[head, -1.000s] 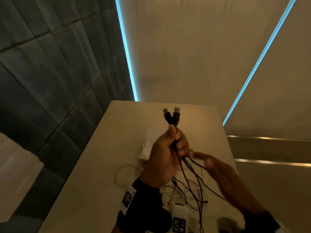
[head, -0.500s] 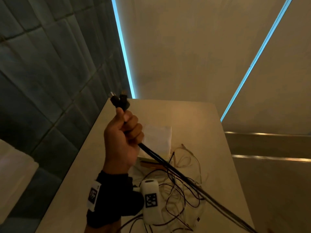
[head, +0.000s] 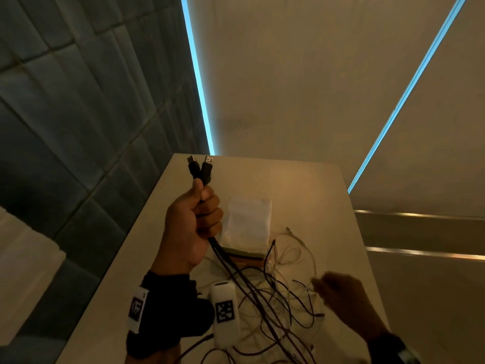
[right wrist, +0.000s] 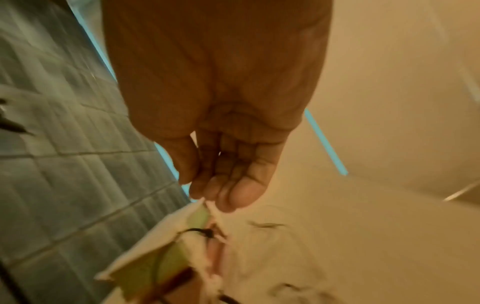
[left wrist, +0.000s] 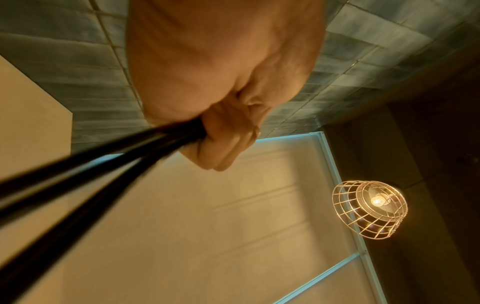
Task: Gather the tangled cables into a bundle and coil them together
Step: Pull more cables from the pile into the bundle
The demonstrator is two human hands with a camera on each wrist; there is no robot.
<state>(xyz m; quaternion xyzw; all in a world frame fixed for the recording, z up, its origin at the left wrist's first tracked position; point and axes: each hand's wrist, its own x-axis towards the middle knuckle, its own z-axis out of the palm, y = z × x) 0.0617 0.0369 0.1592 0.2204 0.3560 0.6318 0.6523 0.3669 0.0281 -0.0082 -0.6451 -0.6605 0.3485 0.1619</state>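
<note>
My left hand is raised over the table and grips two black cables just below their plugs, which stick up past the thumb. In the left wrist view the same black cables run out of the fist toward the lower left. They trail down into a tangle of thin black and white cables lying on the table. My right hand hovers low at the right edge of that tangle, blurred, fingers loosely extended and holding nothing; the right wrist view shows the right hand with relaxed fingers.
The beige table is narrow, with a dark tiled wall close on the left. A clear plastic bag on flat packets lies beyond the tangle. A cage lamp hangs overhead.
My left hand with the plugs has swung from the middle to the left and partly back. My right hand slid down the cables, went out of view, and now has come back empty over the tangle.
</note>
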